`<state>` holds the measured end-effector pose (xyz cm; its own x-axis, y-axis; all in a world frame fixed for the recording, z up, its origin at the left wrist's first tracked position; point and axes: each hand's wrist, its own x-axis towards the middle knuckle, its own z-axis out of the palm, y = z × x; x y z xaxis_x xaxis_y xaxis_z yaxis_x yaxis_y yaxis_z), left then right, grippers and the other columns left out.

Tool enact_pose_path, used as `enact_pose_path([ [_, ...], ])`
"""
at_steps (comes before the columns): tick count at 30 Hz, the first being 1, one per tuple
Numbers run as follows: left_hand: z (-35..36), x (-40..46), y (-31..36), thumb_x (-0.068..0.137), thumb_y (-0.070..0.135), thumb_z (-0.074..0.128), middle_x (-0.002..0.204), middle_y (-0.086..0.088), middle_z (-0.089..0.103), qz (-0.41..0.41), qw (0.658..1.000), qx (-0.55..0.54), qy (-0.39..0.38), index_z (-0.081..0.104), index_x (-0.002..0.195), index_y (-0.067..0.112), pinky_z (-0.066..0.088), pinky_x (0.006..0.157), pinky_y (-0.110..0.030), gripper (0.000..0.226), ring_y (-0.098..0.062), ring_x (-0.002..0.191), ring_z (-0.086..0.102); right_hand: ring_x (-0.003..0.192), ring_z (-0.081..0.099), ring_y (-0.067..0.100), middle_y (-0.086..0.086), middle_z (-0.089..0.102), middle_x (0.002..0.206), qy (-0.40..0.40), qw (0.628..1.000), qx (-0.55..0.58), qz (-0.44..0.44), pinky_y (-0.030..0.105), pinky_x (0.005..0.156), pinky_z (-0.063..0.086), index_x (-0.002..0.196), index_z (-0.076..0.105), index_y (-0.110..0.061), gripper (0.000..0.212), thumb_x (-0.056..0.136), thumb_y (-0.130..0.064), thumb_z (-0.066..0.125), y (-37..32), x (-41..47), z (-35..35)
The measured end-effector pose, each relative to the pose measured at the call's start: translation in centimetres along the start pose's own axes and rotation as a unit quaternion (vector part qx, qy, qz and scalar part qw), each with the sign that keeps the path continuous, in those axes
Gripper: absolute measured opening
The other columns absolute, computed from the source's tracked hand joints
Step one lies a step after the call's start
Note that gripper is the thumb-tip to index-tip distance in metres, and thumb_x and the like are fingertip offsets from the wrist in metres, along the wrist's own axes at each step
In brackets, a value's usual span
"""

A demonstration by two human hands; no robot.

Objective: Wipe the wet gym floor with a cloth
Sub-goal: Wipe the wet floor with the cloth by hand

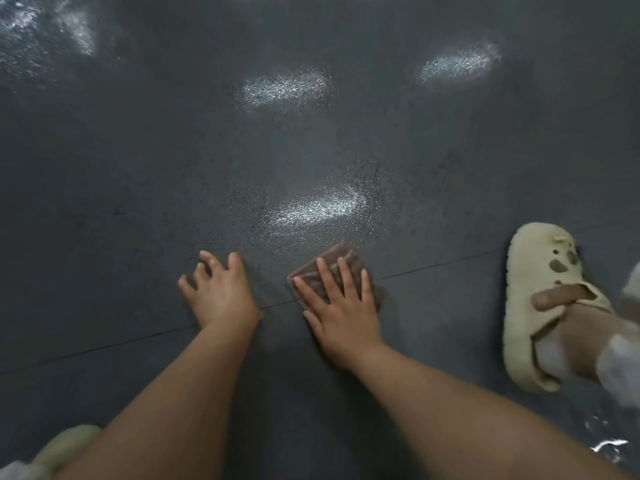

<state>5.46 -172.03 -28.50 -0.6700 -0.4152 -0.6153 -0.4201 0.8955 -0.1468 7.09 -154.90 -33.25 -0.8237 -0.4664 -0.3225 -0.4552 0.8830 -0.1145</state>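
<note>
Your left hand [220, 289] rests on the dark floor [121, 168], fingers spread and lightly bent, holding nothing. Just to its right, your right hand [341, 306] presses flat with splayed fingers on the brown cloth [332, 263], which lies under your fingertips across a floor seam. A cream slipper [530, 306] sits farther right.

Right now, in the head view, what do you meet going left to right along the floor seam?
Left hand braced on the floor → right hand pressing flat on the brown cloth → pale yellow slipper.
</note>
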Motion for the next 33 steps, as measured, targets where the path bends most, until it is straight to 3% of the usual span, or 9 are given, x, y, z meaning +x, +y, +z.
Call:
enact_pose_path([
  [5,0.1,0.1,-0.2,0.071,0.043,0.078,0.155,-0.019,0.01,-0.003,1.0,0.006,-0.008,0.029,0.13,0.019,0.013,0.113,-0.047,0.081,-0.033,0.14,0.021,0.134,0.038,0.035,0.005,0.042,0.147,0.006,0.993,-0.051,-0.108,0.05,0.108,0.013,0.136,0.045,-0.04,0.052,0.089,-0.049,0.025,5.8,3.6,-1.9],
  [9,-0.1,-0.2,-0.2,0.074,0.045,0.075,0.156,-0.019,0.006,-0.001,1.0,0.01,-0.009,0.027,0.134,0.022,0.011,0.113,-0.049,0.08,-0.032,0.142,0.017,0.146,-0.008,0.026,-0.002,-0.007,0.16,-0.011,0.996,-0.033,0.078,0.049,0.112,-0.013,0.146,-0.001,-0.045,0.053,0.096,-0.054,0.01,10.3,5.9,-3.7],
  [12,-0.2,-0.8,0.3,0.082,0.038,0.069,0.157,-0.017,0.002,-0.01,1.0,0.019,-0.002,0.021,0.141,0.022,0.009,0.114,-0.049,0.077,-0.031,0.143,0.012,0.146,-0.011,0.026,-0.001,-0.01,0.159,0.002,0.977,0.017,0.214,0.052,0.113,-0.01,0.148,-0.003,-0.042,0.053,0.1,-0.047,0.018,11.2,5.6,-4.1],
  [15,-0.2,-1.5,1.3,0.09,0.021,0.053,0.158,-0.015,-0.004,-0.013,1.0,0.003,0.024,0.014,0.147,0.023,0.006,0.115,-0.048,0.069,-0.029,0.145,0.006,0.146,-0.005,0.032,0.004,-0.004,0.16,0.005,0.969,0.037,0.246,0.056,0.113,-0.003,0.149,-0.002,-0.039,0.053,0.1,-0.045,0.018,8.5,3.5,-2.6],
  [19,-0.7,-1.8,4.2,0.09,0.017,0.051,0.158,-0.013,-0.004,0.026,0.997,-0.047,0.055,0.01,0.148,0.025,0.006,0.115,-0.046,0.072,-0.028,0.145,0.006,0.134,0.036,0.04,0.013,0.039,0.147,0.055,0.978,0.043,0.199,0.06,0.107,0.019,0.143,0.033,-0.033,0.057,0.088,-0.045,0.03,2.8,-1.4,0.1],
  [24,-1.7,-1.9,8.7,0.088,0.019,0.056,0.158,-0.011,-0.002,0.13,0.982,-0.109,0.085,0.012,0.149,0.025,0.007,0.117,-0.043,0.075,-0.026,0.145,0.005,0.133,0.032,0.033,0.006,0.044,0.146,0.027,0.999,0.02,0.032,0.058,0.106,0.02,0.136,0.042,-0.041,0.052,0.086,-0.05,0.034,3.7,-2.8,0.8],
  [29,-2.8,-1.1,11.2,0.09,0.018,0.055,0.159,-0.009,0.0,0.134,0.972,-0.178,0.07,0.015,0.15,0.026,0.008,0.115,-0.04,0.072,-0.025,0.145,0.006,0.13,0.044,0.035,0.003,0.048,0.142,-0.001,0.985,-0.059,-0.162,0.062,0.104,0.024,0.128,0.055,-0.04,0.047,0.088,-0.049,0.033,10.6,1.3,-1.6],
  [31,-2.8,-0.7,11.5,0.088,0.016,0.056,0.159,-0.009,-0.001,0.134,0.973,-0.176,0.061,0.013,0.15,0.026,0.009,0.115,-0.04,0.076,-0.025,0.145,0.006,0.132,0.042,0.037,0.005,0.046,0.144,0.022,0.987,-0.07,-0.14,0.06,0.105,0.017,0.133,0.051,-0.039,0.049,0.09,-0.049,0.03,13.0,3.1,-2.6],
  [33,-2.8,-0.2,11.9,0.086,0.014,0.058,0.159,-0.009,-0.001,0.14,0.975,-0.16,0.057,0.012,0.15,0.027,0.01,0.115,-0.04,0.08,-0.026,0.144,0.006,0.14,0.026,0.037,0.005,0.029,0.154,0.032,0.998,-0.045,-0.031,0.055,0.11,0.006,0.142,0.035,-0.04,0.054,0.091,-0.05,0.02,15.0,4.4,-3.6],
])
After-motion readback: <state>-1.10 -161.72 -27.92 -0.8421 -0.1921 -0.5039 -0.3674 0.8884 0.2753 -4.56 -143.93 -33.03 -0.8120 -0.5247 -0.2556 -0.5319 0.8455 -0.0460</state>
